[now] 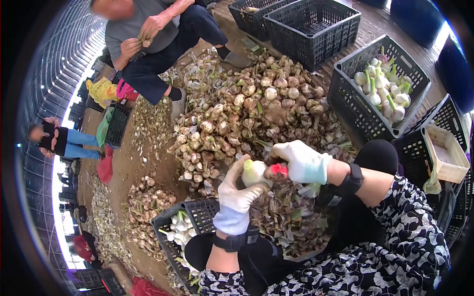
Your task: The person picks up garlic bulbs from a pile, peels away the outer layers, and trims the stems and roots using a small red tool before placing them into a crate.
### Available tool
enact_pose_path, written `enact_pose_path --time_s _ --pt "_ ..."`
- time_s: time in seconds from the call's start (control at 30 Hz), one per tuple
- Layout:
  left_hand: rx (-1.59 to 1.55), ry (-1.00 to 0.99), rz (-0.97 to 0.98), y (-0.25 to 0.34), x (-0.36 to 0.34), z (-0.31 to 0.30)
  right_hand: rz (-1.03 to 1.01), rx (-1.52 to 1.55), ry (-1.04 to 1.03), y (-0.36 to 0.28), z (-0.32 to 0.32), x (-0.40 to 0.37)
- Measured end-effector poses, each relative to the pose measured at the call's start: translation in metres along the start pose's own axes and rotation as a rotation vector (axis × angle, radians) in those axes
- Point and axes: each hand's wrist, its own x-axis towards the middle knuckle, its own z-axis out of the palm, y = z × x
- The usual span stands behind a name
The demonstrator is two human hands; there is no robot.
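Observation:
In my gloved left hand is a peeled white garlic bulb, its cut pale-green stem end facing up and left. The fingers and thumb wrap round its left and lower sides. My gloved right hand is closed close against the bulb's right side. Something red shows between its fingers, but its kind cannot be made out. Below both hands lies a heap of papery garlic skins. Just beyond them rises a large pile of unpeeled garlic bulbs.
Black crates with peeled garlic stand at the right and beside my left knee. A black crate is at the top. A cream plastic box sits far right. Across the pile a person handles a bulb; others are further left.

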Motion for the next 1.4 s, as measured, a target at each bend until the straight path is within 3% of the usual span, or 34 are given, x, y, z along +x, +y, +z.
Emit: enact_pose_path --time_s 0.07,0.13,0.2,0.23,0.27,0.4,0.43,0.5,0.57,0.63,0.7,0.73,0.8,0.83,0.87,0.9,0.97,1.03,1.07,1.1,1.17,1.2,1.23,1.3,1.33,1.37,1.4 --pt "0.006 -0.027 -0.014 0.003 0.000 -0.001 -0.092 -0.024 0.107 0.002 0.006 -0.001" --pt "0.006 -0.051 -0.027 0.004 -0.001 -0.003 0.018 0.014 0.080 0.000 0.000 0.000" --pt "-0.299 -0.164 -0.062 0.006 -0.001 -0.007 0.140 -0.023 0.086 0.019 0.001 0.006" --pt "-0.298 -0.169 -0.058 0.004 0.000 -0.008 0.179 0.015 0.063 0.030 0.001 0.007" --pt "-0.337 -0.179 -0.056 0.001 0.000 -0.009 0.268 0.477 -0.032 0.027 0.000 0.009" --pt "-0.375 -0.187 -0.064 0.011 -0.003 -0.006 0.110 0.664 -0.136 0.017 0.000 0.005" --pt "-0.374 -0.188 -0.062 0.008 -0.002 -0.006 0.328 1.119 -0.187 0.019 0.008 0.004" --pt "-0.478 -0.166 0.031 -0.001 0.001 -0.005 0.184 0.380 0.079 -0.001 0.011 0.007" --pt "-0.500 -0.139 0.068 -0.001 -0.001 -0.003 -0.091 0.237 0.215 -0.005 0.029 0.007" --pt "-0.561 -0.074 0.000 0.004 -0.001 -0.003 -0.097 0.390 0.149 -0.008 0.031 0.007" --pt "-0.479 -0.091 0.091 0.003 0.003 -0.006 0.297 0.903 0.036 -0.012 0.016 0.011" --pt "-0.541 -0.195 0.118 0.003 0.004 -0.007 0.271 1.110 0.040 -0.001 0.025 0.012" --pt "-0.644 -0.440 0.170 -0.005 0.009 -0.015 0.287 1.133 -0.047 -0.013 0.015 0.010" --pt "-0.647 -0.437 0.167 -0.010 0.007 -0.013 0.306 1.155 -0.138 -0.017 0.012 0.008" --pt "-0.624 -0.240 0.075 -0.007 0.004 -0.005 0.214 0.681 -0.005 -0.021 0.018 0.006" --pt "-0.595 -0.046 -0.015 -0.005 0.002 0.000 0.109 0.540 0.101 -0.023 0.018 0.004" --pt "-0.646 -0.027 -0.059 -0.004 0.005 0.003 -0.104 0.363 0.208 -0.016 0.024 0.007" --pt "-0.526 0.094 -0.240 -0.005 0.006 0.006 -0.140 0.328 0.240 -0.005 0.027 0.010" --pt "-0.629 0.094 -0.247 -0.005 0.007 0.005 -0.173 0.296 0.272 -0.004 0.024 0.012" --pt "-0.629 0.095 -0.249 -0.006 0.008 0.002 -0.004 0.385 0.223 -0.004 0.017 0.009" --pt "-0.673 0.019 -0.090 -0.008 0.011 -0.004 0.492 0.988 0.058 -0.003 0.006 0.012" --pt "-0.693 0.019 -0.069 0.001 0.007 -0.001 0.406 1.046 0.019 -0.008 0.006 0.013" --pt "-0.695 0.017 -0.067 -0.001 0.008 -0.002 0.495 0.892 0.034 -0.029 0.001 0.011" --pt "-0.810 -0.002 -0.079 -0.011 0.007 -0.005 0.135 0.333 0.220 -0.026 0.024 0.011" --pt "-0.769 0.069 -0.120 -0.013 0.009 -0.006 0.230 0.362 0.111 -0.016 0.019 0.010" --pt "-0.768 0.013 -0.007 0.001 0.006 0.002 0.338 0.674 0.123 -0.006 0.021 0.012" --pt "-0.791 0.062 -0.023 -0.002 0.005 -0.001 0.436 0.874 0.211 0.001 0.016 0.016"
